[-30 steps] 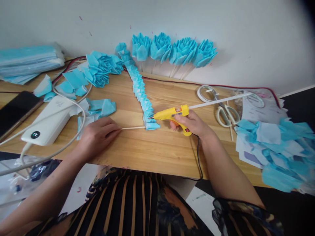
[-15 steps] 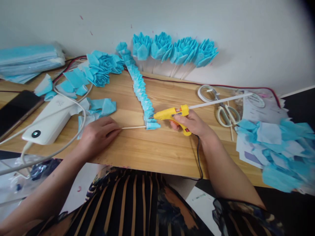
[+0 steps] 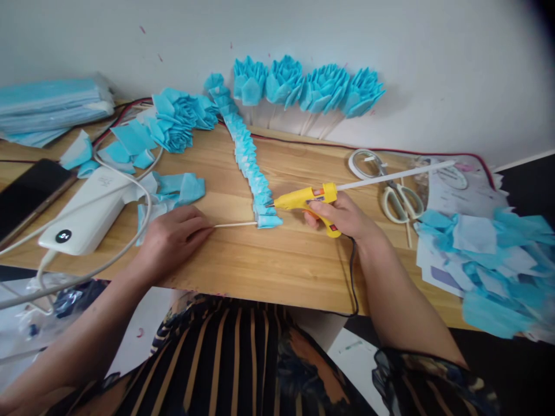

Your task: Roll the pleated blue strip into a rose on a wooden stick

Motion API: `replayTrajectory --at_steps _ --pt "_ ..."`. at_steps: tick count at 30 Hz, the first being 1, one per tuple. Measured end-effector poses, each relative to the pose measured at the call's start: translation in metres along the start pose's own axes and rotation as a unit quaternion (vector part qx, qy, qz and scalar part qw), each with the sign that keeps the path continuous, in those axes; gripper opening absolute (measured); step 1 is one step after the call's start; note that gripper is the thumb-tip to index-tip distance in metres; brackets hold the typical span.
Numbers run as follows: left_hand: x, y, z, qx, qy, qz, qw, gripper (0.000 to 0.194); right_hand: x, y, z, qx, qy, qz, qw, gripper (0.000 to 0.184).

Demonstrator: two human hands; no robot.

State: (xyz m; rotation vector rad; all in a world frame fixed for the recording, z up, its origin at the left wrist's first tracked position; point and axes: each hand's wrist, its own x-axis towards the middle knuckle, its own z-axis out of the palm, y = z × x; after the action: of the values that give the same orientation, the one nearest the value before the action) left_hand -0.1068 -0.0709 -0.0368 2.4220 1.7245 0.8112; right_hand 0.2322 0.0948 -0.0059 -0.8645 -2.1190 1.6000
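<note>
My left hand [image 3: 178,237] pinches one end of a thin wooden stick [image 3: 236,224] lying almost level above the table. Its other end meets a small rolled blue piece [image 3: 269,221] at the near end of a long pleated blue strip [image 3: 245,153]. That strip runs away from me toward the wall. In my right hand [image 3: 340,218] is a yellow hot glue gun [image 3: 306,199], its nozzle pointing left at the strip's near end. A long white glue stick [image 3: 394,175] juts from the gun's back.
Blue flowers on sticks [image 3: 286,82] lean against the wall. More blue flowers [image 3: 177,121], a power bank [image 3: 87,214] and a phone [image 3: 32,196] lie left. Scissors [image 3: 401,202], a tape roll [image 3: 364,164] and blue scraps [image 3: 498,260] lie right. A black cord [image 3: 353,277] hangs from the gun.
The glue gun in my right hand has shifted slightly right, its nozzle drawing back a little. My left hand and the stick have stayed put.
</note>
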Motion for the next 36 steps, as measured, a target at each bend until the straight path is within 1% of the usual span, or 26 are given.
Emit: replayTrajectory --at_steps 7,13,20,24,27,30,33,36 --pt "-0.001 0.000 0.000 0.003 -0.004 -0.005 1.000 0.025 -0.001 0.000 0.000 -0.007 -0.001 0.024 1.000 0.052" --pt "-0.001 0.000 0.000 -0.007 -0.004 -0.005 1.000 0.020 -0.001 -0.004 -0.002 -0.011 -0.012 0.005 1.000 0.051" --pt "0.001 0.000 -0.001 -0.011 0.006 0.012 1.000 0.019 -0.005 -0.007 -0.010 -0.025 -0.012 0.053 0.998 0.049" --pt "0.001 -0.001 0.000 -0.014 0.009 0.012 1.000 0.018 -0.007 -0.008 -0.016 -0.036 -0.005 0.050 0.998 0.050" --pt "0.001 -0.001 -0.001 -0.017 0.012 0.016 1.000 0.018 -0.008 -0.006 -0.019 -0.012 0.023 0.050 0.998 0.050" --pt "0.000 -0.001 -0.001 -0.015 0.007 0.013 1.000 0.018 -0.007 -0.001 -0.019 0.046 0.047 0.039 0.997 0.050" --pt "0.000 -0.001 -0.001 -0.009 0.001 0.011 1.000 0.020 -0.004 0.001 -0.016 0.087 0.051 0.030 0.994 0.050" --pt "-0.001 -0.001 0.000 -0.004 0.000 0.016 1.000 0.022 -0.002 0.001 -0.013 0.100 0.047 0.034 0.993 0.048"
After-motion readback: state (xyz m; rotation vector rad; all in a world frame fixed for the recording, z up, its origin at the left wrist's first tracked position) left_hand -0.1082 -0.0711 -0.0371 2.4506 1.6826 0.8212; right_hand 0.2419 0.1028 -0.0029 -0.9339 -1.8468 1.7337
